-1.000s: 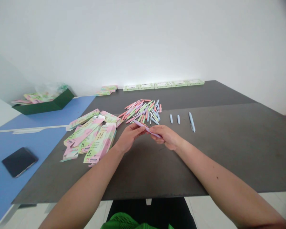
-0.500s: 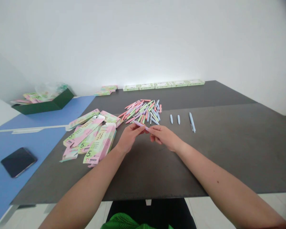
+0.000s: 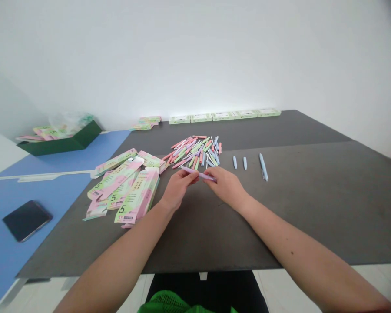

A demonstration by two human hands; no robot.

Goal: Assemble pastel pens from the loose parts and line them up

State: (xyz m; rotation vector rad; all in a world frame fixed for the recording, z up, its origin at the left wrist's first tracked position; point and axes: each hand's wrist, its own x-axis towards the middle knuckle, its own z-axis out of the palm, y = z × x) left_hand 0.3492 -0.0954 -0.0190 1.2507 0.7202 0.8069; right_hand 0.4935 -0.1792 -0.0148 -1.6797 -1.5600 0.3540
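Note:
Between my hands, in front of the pen-part pile, is a purple pen (image 3: 202,175). My left hand (image 3: 180,186) pinches its left part, with the tip sticking out up and to the left. The fingers of my right hand (image 3: 225,184) are closed on the pen's right end. A heap of pink, green, purple and blue pen parts (image 3: 195,151) lies just beyond both hands. To the right of the heap are two short blue pen pieces (image 3: 235,162) and a longer blue pen (image 3: 263,167).
Flattened pink-green boxes (image 3: 137,195) overlap at the left. A row of boxes (image 3: 223,116) lines the dark table's far side, with a small stack (image 3: 146,123) to its left. On the blue surface are a phone (image 3: 28,220) and a dark green tray (image 3: 65,145).
My right hand has shifted slightly right along the pen, and more of the purple pen shows between my hands. My left hand has stayed nearly in place.

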